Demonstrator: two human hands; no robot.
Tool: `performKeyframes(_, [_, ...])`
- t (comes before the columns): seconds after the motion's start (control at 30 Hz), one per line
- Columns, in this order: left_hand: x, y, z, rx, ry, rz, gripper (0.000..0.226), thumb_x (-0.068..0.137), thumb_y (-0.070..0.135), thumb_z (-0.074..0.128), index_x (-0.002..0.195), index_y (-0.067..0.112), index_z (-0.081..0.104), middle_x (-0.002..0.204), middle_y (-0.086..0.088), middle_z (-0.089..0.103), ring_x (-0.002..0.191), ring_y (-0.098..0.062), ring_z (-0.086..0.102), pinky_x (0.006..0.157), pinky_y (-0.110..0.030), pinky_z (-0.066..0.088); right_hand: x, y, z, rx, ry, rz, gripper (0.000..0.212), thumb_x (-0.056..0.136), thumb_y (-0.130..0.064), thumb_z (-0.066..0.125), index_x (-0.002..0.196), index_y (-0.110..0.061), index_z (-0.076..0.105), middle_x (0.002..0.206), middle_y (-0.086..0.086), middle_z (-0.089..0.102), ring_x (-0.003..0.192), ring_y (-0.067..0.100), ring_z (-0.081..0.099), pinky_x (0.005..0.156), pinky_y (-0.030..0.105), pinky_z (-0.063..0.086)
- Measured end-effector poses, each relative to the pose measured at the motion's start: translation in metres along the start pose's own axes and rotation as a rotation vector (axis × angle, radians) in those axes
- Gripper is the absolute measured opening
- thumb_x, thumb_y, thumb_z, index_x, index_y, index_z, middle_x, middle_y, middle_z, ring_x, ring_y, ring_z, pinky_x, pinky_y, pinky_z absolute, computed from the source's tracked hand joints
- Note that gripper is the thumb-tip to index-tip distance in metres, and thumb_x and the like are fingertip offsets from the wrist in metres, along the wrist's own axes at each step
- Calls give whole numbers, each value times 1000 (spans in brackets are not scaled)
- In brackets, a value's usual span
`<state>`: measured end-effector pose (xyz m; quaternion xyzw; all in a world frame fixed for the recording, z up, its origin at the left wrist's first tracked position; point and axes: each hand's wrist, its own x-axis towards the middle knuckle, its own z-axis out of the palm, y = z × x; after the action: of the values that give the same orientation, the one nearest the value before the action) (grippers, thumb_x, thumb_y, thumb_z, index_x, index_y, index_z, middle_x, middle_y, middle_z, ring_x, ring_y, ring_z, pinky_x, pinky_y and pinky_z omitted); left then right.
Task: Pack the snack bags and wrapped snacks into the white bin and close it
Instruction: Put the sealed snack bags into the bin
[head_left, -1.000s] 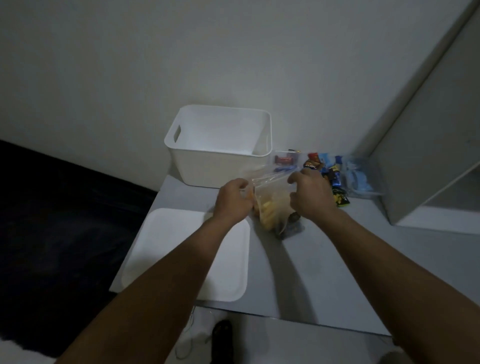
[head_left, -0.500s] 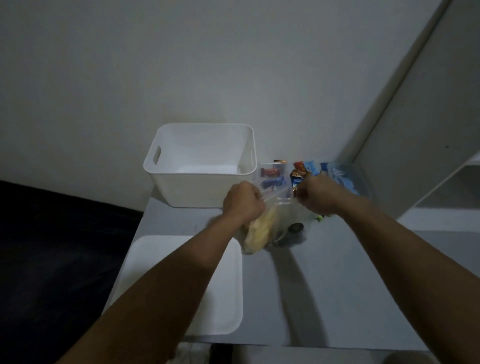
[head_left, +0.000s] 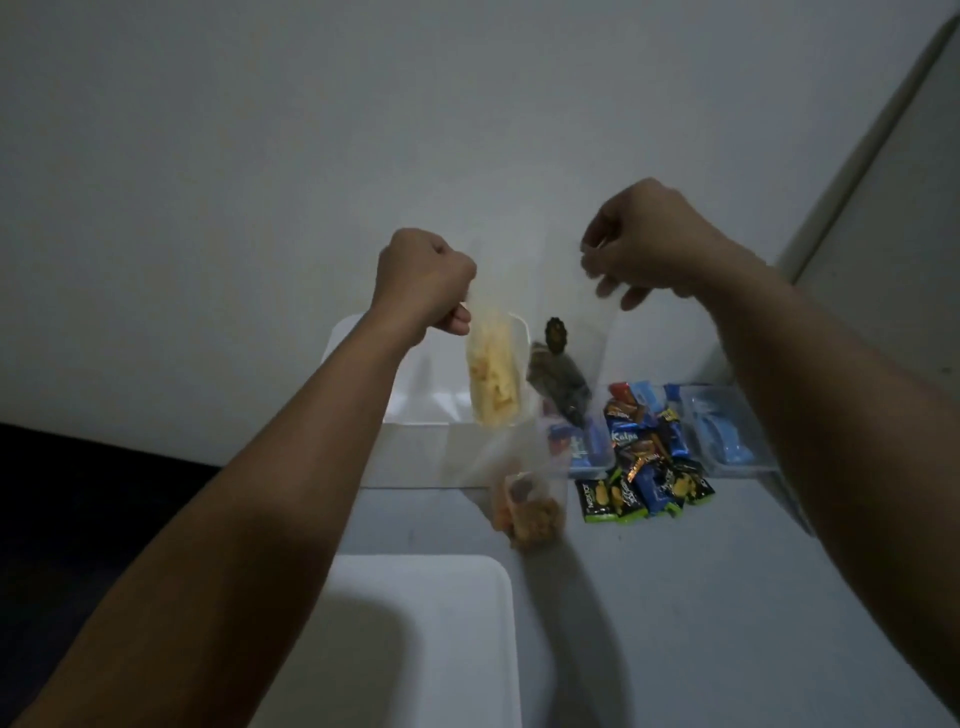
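Head view: left hand (head_left: 423, 278) grips the yellow-snack bag (head_left: 493, 379), right hand (head_left: 644, 244) pinches the dark-snack bag (head_left: 563, 384) — 2 loose grips could slip short of the white bin (head_left: 415, 447).

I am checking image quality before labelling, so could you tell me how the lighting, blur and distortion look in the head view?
Head view: dim, bluish light; both forearms cast soft shadows on the table and lid. The clear bags hanging from the left hand and right hand are motion-blurred; wrapped snacks stay fairly sharp. Wide-angle distortion stretches the forearms.
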<state>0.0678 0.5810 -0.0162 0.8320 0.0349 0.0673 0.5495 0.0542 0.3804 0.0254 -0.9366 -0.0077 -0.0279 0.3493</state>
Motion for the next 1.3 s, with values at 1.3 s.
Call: performKeyframes(1.3, [46,-148,79,125,-146,-4,41,83,24,68,48,14,49,49,1,46,47,-11,44,52,-20,36,82,116,149,-107,157,304,17,75,-9,62,88,-8,73,87,15,73,82,31,69,80,41,59])
